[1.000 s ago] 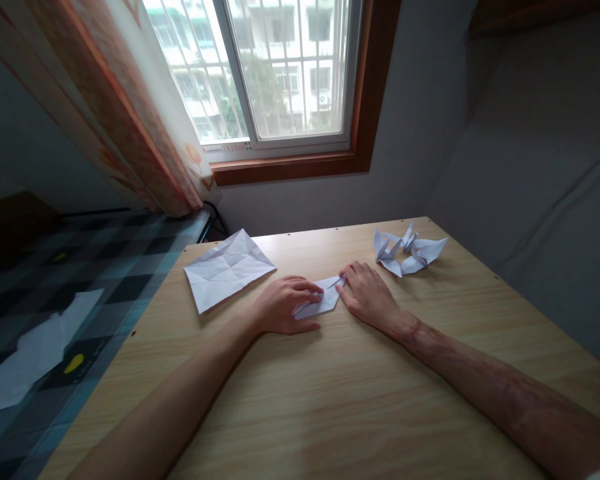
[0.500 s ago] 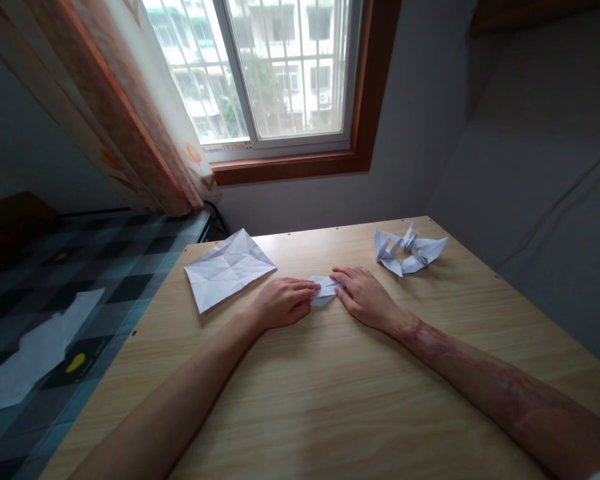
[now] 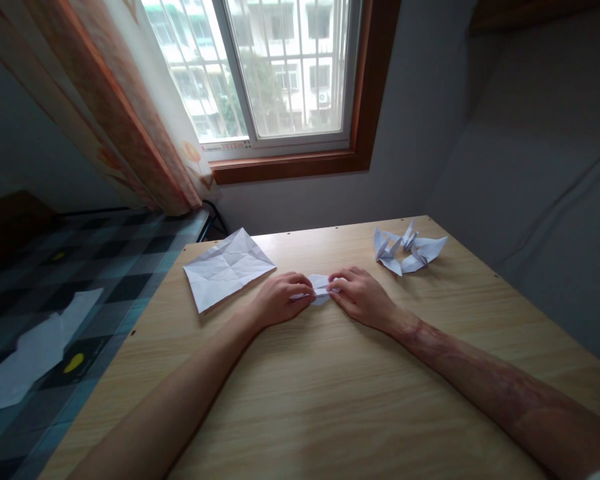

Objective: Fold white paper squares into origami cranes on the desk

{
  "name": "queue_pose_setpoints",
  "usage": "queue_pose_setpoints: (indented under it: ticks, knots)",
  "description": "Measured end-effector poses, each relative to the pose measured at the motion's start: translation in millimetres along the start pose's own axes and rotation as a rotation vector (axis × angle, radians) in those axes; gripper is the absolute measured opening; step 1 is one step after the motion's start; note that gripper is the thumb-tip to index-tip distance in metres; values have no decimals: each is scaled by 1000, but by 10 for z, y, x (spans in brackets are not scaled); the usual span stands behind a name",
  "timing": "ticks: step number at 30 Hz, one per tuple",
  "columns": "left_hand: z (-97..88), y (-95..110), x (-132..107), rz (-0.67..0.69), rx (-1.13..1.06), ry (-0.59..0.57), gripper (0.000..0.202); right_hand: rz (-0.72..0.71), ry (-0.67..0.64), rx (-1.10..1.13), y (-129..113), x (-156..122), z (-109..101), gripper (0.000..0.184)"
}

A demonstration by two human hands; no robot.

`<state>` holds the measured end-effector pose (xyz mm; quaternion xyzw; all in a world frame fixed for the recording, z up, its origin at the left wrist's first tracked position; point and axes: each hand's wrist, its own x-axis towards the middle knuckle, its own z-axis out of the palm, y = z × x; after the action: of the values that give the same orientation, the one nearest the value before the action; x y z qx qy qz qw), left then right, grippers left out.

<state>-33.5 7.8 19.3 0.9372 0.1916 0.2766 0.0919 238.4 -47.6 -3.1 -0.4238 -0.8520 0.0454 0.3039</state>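
Note:
Between my hands a small piece of folded white paper lies on the wooden table. My left hand is closed on the paper's left end, thumb and fingers pinching it. On the right end, my right hand grips it with curled fingers. A crease or raised flap runs across the paper between the fingertips; its outer ends are hidden under the fingers.
A creased white paper sheet lies at the table's back left. Several folded paper cranes cluster at the back right. White paper scraps rest on a checked cloth at left. A window stands beyond.
My fingers have shifted from lying over the folded paper to pinching its two ends, and a raised fold now shows across it. The sheet and cranes stay in place.

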Motion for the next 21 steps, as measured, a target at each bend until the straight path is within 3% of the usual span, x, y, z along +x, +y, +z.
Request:
queue_pose_setpoints:
  ticks: [13,17,21]
  knots:
    - [35,-34,-9,-63,9,-17,20,100,-19,142,-32,58,29,9]
    - [30,-25,-18,-111,-27,13,21,111,-25,154,-21,50,25,14]
    - [42,-26,-17,-50,2,0,25,104,-8,168,14,28,42,19]
